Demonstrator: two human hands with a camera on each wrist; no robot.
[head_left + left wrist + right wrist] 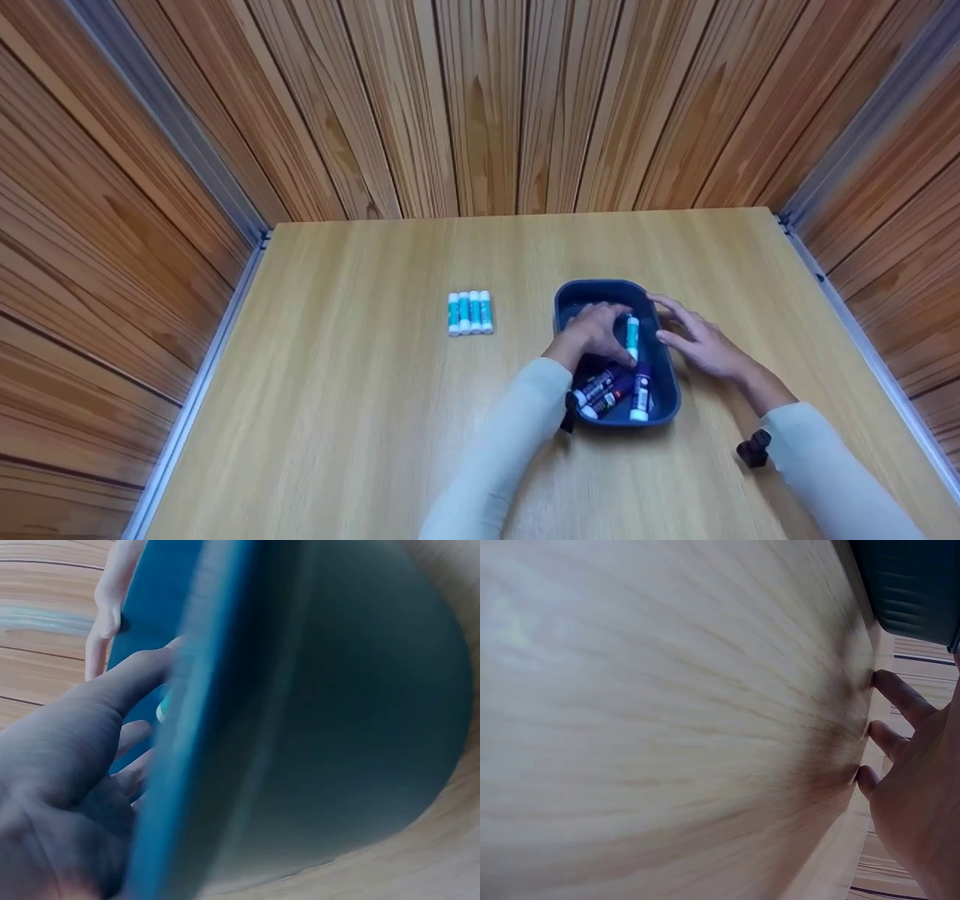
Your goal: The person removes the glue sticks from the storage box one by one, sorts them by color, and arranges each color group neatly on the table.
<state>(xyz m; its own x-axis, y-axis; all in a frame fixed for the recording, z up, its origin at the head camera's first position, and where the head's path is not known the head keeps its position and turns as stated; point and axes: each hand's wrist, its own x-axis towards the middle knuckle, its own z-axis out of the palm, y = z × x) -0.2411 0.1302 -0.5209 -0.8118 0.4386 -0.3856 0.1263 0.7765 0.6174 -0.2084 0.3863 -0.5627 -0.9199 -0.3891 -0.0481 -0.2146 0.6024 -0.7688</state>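
Observation:
A dark blue bin (667, 405) holds several purple-bodied glue sticks (641, 386) and a white-and-teal glue stick (632, 335). My left hand (596, 330) reaches into the bin, with thumb and fingers spread in a C beside the teal stick. In the left wrist view, a little of that teal stick (161, 709) shows between thumb and fingers, while the bin's wall hides the rest. Outside the bin's right side is my right hand (705, 345), fingers loosely extended and fingertips at the rim. In the right wrist view its lower fingers reach the tabletop.
Left of the bin, several white-and-teal glue sticks (470, 313) lie side by side in a neat row on the wooden table (337, 375). Wood-panelled walls (480, 112) enclose the table at the back and both sides, with metal rails (199, 375) along the side edges.

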